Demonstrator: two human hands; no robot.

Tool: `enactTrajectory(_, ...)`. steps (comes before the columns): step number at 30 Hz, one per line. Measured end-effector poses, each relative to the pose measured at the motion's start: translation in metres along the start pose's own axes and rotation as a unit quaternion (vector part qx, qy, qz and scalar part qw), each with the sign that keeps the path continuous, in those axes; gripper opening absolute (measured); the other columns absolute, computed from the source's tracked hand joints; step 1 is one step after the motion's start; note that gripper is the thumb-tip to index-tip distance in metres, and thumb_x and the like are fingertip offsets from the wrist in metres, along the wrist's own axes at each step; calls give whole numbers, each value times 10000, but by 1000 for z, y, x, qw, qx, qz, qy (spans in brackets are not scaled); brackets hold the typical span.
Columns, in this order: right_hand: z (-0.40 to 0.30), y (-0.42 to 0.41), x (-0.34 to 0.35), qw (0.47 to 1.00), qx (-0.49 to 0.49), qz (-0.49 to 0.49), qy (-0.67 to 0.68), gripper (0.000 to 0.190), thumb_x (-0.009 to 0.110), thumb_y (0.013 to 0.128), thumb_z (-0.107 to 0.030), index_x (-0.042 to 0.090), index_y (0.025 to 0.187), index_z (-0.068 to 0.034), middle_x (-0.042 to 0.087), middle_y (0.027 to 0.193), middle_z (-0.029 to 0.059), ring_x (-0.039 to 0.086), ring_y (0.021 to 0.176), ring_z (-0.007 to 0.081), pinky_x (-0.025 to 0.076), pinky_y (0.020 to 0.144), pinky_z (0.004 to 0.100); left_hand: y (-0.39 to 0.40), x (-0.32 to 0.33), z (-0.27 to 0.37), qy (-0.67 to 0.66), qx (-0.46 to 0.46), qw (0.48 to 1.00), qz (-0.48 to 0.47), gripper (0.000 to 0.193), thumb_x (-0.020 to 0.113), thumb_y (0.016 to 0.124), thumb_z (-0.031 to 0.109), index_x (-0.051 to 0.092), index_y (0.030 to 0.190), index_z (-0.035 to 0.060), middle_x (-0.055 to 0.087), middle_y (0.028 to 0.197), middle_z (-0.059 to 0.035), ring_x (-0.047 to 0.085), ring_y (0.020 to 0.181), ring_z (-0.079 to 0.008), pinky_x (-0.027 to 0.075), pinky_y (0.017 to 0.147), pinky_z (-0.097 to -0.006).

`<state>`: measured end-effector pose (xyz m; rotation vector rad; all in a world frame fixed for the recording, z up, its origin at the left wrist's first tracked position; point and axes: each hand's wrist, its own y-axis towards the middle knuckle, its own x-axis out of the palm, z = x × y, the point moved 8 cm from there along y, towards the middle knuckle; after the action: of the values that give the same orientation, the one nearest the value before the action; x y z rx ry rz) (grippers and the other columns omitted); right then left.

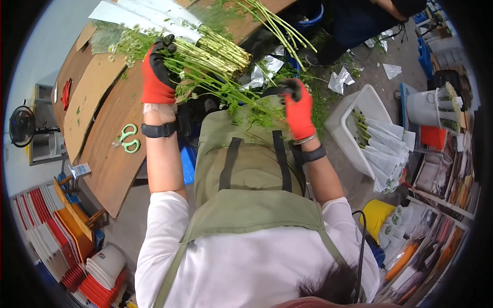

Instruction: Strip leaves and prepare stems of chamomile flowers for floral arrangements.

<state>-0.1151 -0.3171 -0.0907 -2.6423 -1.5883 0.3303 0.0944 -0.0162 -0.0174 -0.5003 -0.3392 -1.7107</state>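
My left hand (pixel 158 73), in a red glove with a black palm, is closed around leafy green stems (pixel 215 82) with small white flowers, near their flower heads. The stems slant down to the right across my green apron. My right hand (pixel 297 107), gloved alike and blurred, is by the lower stem ends and leaves; whether its fingers grip any is not clear. Just behind the held stems, thick bundles of cut stems (pixel 223 50) lie with white paper wrapping (pixel 154 17) at the table's edge. Green-handled scissors (pixel 128 138) rest on the wooden table (pixel 111 173).
A white plastic tub (pixel 366 154) with paper-wrapped bunches (pixel 389 154) stands at right. Loose long stems (pixel 281 30) overhang the table's edge. Foil scraps (pixel 341 80) and leaves litter the floor. Another person (pixel 346 30) stands at the top right. Cardboard (pixel 92 88) covers part of the table.
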Motion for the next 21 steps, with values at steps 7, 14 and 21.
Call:
enactTrajectory(7, -46, -26, 23, 939, -78, -295, 159, 517, 595, 945, -135, 484, 1440, -40, 447, 1519, 117, 409, 1403, 215, 330, 1135, 346, -2, 41, -5, -237, 15, 943, -234, 290, 492, 1051, 287, 617, 1198, 70, 688, 1024, -67, 651, 1000, -228, 535, 893, -376)
enactTrajectory(14, -29, -33, 64, 928, 44, -350, 123, 375, 607, 905, -83, 600, 1275, -27, 602, 1307, 98, 563, 1182, 180, 417, 1029, 308, -5, 45, -17, -153, 44, 966, -201, 246, 490, 1046, 298, 620, 1128, 107, 683, 1112, -73, 654, 1005, -212, 513, 891, -372)
enactTrajectory(21, -6, -29, -13, 906, -213, -192, -310, 501, 754, 785, -137, 615, 1259, -51, 608, 1287, 136, 534, 1224, 331, 401, 1059, 418, 13, -69, 4, 114, 147, 982, 31, 344, 489, 1042, 287, 573, 1308, 87, 641, 1264, -87, 648, 1060, -235, 549, 904, -405)
